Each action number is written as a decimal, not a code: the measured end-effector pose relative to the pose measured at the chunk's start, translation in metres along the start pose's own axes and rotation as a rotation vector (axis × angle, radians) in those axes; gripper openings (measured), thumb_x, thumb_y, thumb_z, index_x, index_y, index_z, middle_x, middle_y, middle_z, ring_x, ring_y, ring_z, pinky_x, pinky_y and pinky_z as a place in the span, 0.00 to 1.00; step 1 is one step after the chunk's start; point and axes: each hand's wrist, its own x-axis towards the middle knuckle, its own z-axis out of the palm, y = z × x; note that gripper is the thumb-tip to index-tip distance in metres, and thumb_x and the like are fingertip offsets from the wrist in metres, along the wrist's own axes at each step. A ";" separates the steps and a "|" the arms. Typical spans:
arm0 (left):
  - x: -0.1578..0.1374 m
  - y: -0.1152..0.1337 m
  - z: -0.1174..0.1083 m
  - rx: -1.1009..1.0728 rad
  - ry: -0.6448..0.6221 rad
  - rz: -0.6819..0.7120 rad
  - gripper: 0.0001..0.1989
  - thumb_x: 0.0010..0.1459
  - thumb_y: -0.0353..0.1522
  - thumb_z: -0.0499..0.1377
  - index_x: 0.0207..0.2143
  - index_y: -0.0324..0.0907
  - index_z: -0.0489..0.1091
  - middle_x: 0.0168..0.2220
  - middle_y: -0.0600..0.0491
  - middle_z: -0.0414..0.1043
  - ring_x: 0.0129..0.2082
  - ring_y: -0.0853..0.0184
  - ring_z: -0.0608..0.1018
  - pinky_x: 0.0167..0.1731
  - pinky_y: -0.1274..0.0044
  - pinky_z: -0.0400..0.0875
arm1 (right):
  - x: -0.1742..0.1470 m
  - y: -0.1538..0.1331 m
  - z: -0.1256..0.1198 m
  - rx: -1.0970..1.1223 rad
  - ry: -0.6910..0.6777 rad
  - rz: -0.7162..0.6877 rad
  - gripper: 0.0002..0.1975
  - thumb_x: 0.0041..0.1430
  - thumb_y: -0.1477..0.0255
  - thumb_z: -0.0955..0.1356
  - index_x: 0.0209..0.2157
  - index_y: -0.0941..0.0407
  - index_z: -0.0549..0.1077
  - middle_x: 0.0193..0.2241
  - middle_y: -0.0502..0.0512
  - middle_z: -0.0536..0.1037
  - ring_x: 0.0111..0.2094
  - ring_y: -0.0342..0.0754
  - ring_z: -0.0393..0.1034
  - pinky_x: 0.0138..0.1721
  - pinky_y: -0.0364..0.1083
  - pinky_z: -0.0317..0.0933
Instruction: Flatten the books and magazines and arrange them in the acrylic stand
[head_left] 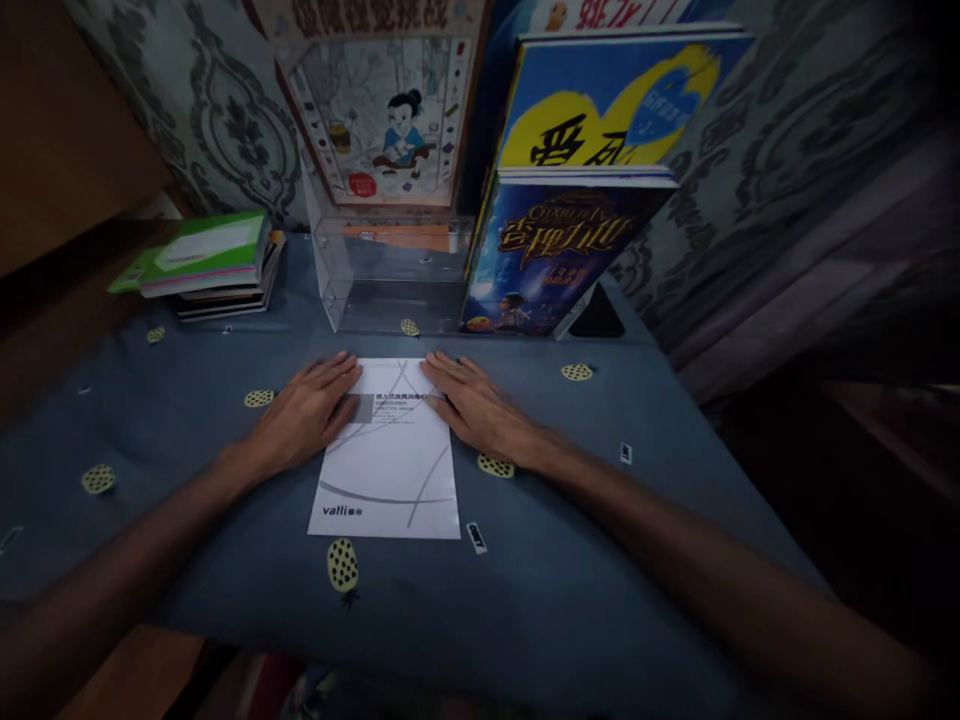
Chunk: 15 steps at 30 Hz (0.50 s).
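Note:
A white booklet [394, 465] with grey curved lines, Chinese print and a "vatti" logo lies flat on the blue-grey tablecloth [247, 560]. Along its upper left edge rests my left hand [304, 410], palm down, fingers stretched out and the thumb on the cover. My right hand [480, 408] lies the same way at the upper right edge, its fingertips over the corner. Neither hand grips the booklet; both only touch it. Part of the title is covered by the right thumb.
Behind the booklet stands a clear acrylic book rack [337, 290]. It holds a picture book [382, 120], a blue book with a yellow heart [585, 105] and a dark blue storybook [547, 245]. A book stack [217, 265] sits at back left. The table's right edge slopes toward me.

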 end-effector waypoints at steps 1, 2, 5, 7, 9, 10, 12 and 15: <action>0.002 0.002 -0.001 0.012 -0.034 0.020 0.26 0.70 0.40 0.44 0.63 0.37 0.64 0.65 0.40 0.64 0.68 0.53 0.63 0.66 0.53 0.55 | 0.001 0.000 0.000 0.008 0.000 -0.001 0.27 0.72 0.65 0.57 0.67 0.60 0.60 0.67 0.66 0.62 0.70 0.58 0.51 0.69 0.66 0.47; 0.005 0.004 -0.002 0.020 -0.071 0.041 0.27 0.70 0.41 0.43 0.64 0.36 0.63 0.66 0.40 0.62 0.69 0.53 0.61 0.66 0.53 0.54 | 0.001 0.000 0.000 0.018 -0.004 0.005 0.27 0.72 0.65 0.56 0.68 0.60 0.58 0.68 0.66 0.61 0.70 0.58 0.51 0.69 0.66 0.47; 0.016 0.015 -0.001 0.004 -0.187 0.122 0.30 0.72 0.44 0.41 0.68 0.36 0.56 0.70 0.41 0.53 0.71 0.56 0.55 0.69 0.58 0.49 | 0.002 0.000 -0.003 0.052 -0.024 0.059 0.29 0.73 0.64 0.55 0.69 0.62 0.55 0.68 0.66 0.60 0.71 0.57 0.50 0.70 0.63 0.45; 0.023 0.024 0.002 -0.020 -0.247 0.195 0.31 0.73 0.44 0.40 0.70 0.36 0.51 0.72 0.43 0.47 0.72 0.58 0.51 0.70 0.60 0.46 | 0.003 0.000 -0.006 0.064 -0.044 0.091 0.30 0.73 0.62 0.53 0.70 0.63 0.53 0.68 0.67 0.59 0.70 0.56 0.51 0.71 0.61 0.44; 0.028 0.034 0.005 -0.031 -0.294 0.269 0.31 0.73 0.44 0.40 0.71 0.38 0.47 0.73 0.45 0.43 0.73 0.59 0.48 0.70 0.62 0.43 | 0.003 -0.001 -0.009 0.073 -0.065 0.105 0.31 0.73 0.61 0.52 0.70 0.63 0.52 0.69 0.66 0.59 0.70 0.56 0.52 0.71 0.60 0.45; 0.028 0.038 0.006 -0.031 -0.313 0.304 0.31 0.73 0.44 0.39 0.72 0.38 0.46 0.73 0.45 0.42 0.73 0.59 0.47 0.71 0.62 0.41 | 0.004 -0.001 -0.010 0.079 -0.075 0.110 0.31 0.73 0.61 0.52 0.70 0.63 0.52 0.69 0.66 0.58 0.70 0.56 0.52 0.70 0.60 0.45; 0.027 0.045 0.008 -0.026 -0.334 0.370 0.31 0.74 0.44 0.39 0.72 0.37 0.44 0.74 0.45 0.40 0.73 0.59 0.46 0.71 0.61 0.39 | 0.004 -0.002 -0.012 0.091 -0.089 0.119 0.31 0.73 0.61 0.51 0.70 0.63 0.52 0.69 0.65 0.59 0.70 0.56 0.52 0.70 0.61 0.45; 0.020 0.052 0.009 -0.037 -0.332 0.464 0.31 0.74 0.44 0.39 0.72 0.38 0.43 0.73 0.45 0.40 0.73 0.60 0.46 0.71 0.62 0.38 | 0.004 -0.005 -0.013 0.091 -0.086 0.115 0.30 0.73 0.61 0.52 0.69 0.63 0.53 0.69 0.66 0.59 0.70 0.58 0.52 0.70 0.63 0.45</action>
